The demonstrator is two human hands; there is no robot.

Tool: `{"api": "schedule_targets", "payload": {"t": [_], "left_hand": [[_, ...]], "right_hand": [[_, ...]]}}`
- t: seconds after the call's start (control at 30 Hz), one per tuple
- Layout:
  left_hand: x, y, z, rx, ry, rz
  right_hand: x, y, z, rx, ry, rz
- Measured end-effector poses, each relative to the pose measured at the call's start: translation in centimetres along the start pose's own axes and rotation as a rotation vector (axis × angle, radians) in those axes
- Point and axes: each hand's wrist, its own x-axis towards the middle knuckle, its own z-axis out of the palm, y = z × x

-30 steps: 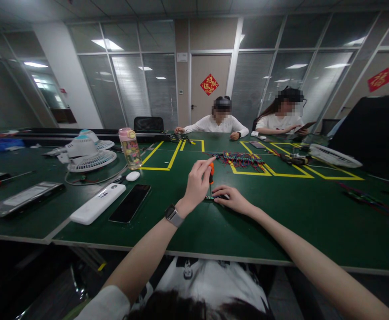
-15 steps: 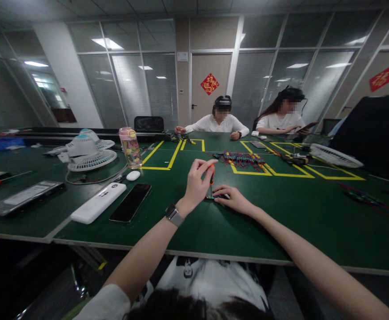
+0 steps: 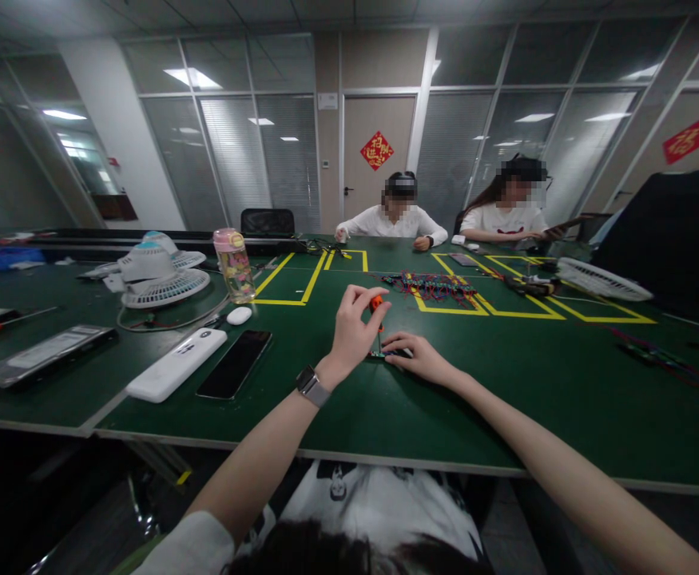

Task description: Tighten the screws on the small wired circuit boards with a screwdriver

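Note:
Thumb and fingers of my left hand [image 3: 354,326] are closed around the orange handle of a screwdriver [image 3: 376,303]. The screwdriver stands nearly upright, with its thin shaft pointing down at a small green circuit board [image 3: 376,355] on the table. My right hand [image 3: 422,359] rests on the table from the right, its fingers on the board's right end and holding it down. Part of the board is hidden under those fingers. Whether the tip sits in a screw is too small to tell.
Left of my hands lie a black phone [image 3: 235,365], a white power bank [image 3: 176,366] and a small white case [image 3: 239,316]. A bottle [image 3: 235,267] and white fans [image 3: 166,275] stand beyond. Several wired boards [image 3: 436,288] lie ahead. Two people sit opposite.
My left fingers have shifted slightly around the screwdriver handle, which now leans a little differently. My right hand and the board stay put. Across the table, one person's hand has moved inward.

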Motion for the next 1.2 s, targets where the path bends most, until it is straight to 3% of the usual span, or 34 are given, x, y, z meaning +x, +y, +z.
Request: {"api": "schedule_targets", "payload": {"t": [0.27,0.53,0.83,1.07,1.2], "left_hand": [[0.0,-0.22,0.02,-0.091,-0.096,-0.003],[-0.01,-0.17,-0.01,0.0,-0.005,0.005],[0.04,-0.36,0.03,-0.054,-0.071,0.031],[0.03,-0.03,-0.06,0.001,0.005,0.0],[0.01,-0.09,-0.02,0.003,-0.009,-0.01]], "right_hand": [[0.03,-0.01,-0.06,0.011,-0.001,-0.009],[0.0,0.2,0.03,0.015,-0.004,-0.019],[0.03,0.06,-0.05,0.018,0.005,-0.014],[-0.03,-0.14,-0.08,0.019,-0.003,-0.005],[-0.03,-0.15,-0.09,0.012,-0.001,-0.003]]}}
